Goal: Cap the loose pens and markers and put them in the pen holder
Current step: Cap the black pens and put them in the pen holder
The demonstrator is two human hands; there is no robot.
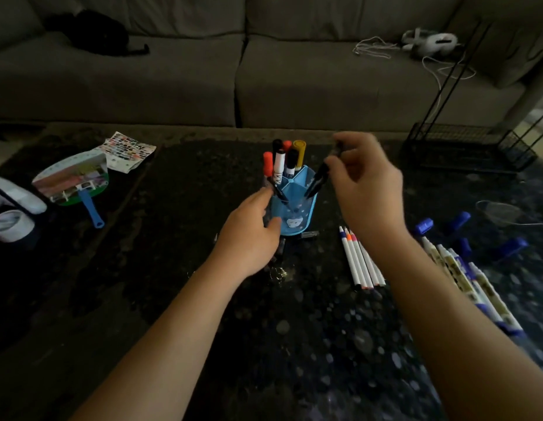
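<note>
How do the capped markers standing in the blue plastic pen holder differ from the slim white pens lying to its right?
The capped markers stand in the blue plastic pen holder; the slim white pens lie flat on the dark table. The markers are thick, with red, black and yellow caps; the pens are thin, with small blue or orange bands. The markers splay; the pens lie in a neat parallel row. Both show white barrels.

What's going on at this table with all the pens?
A person is tidying pens. The right hand pinches a black pen in its fingers, pointing it down into the blue pen holder. The left hand holds the holder by its side. Several capped markers stand inside. White pens and blue caps lie loose on the table to the right.
</note>
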